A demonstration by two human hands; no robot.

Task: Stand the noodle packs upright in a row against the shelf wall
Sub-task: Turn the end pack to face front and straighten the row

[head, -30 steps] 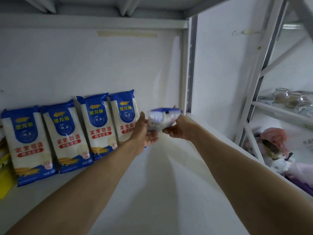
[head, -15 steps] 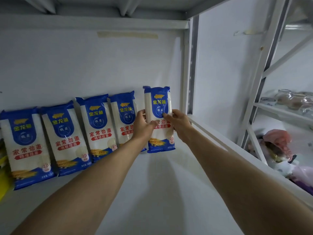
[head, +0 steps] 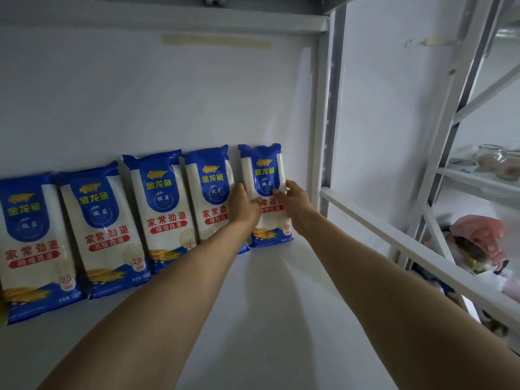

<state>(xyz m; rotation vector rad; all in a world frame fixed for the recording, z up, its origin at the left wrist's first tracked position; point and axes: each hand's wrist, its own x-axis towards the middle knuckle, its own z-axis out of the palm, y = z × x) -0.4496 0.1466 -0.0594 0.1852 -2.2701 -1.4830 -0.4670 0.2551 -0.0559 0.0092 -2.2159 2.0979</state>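
Two bare forearms stretched forward over the white shelf board [head: 253, 319], toward the shelf wall [head: 140, 102]. Left hand [head: 244, 207] and right hand [head: 295, 201] clasped on either edge of the fifth noodle pack [head: 266, 175], fingers laid across its front at mid-height. Pack upright, bottom edge on the board, back against the wall, at the right end of the row, just right of the fourth pack [head: 209, 187]. Blue top printed 金龙鱼 in yellow, with 低盐 in a round badge beneath; lower down, red 家常劲道 partly covered by the hands, and "2.0" in a small circle near the foot. Pale noodles visible through the clear sides. Left of the held pack, four matching packs leaning on the wall: third pack [head: 163, 204], second pack [head: 104, 229], first pack [head: 31, 249], each also reading 精细挂面. Right of the held pack, beyond the white upright post [head: 327, 108], glass jars [head: 495, 161] with pale contents on another shelf.
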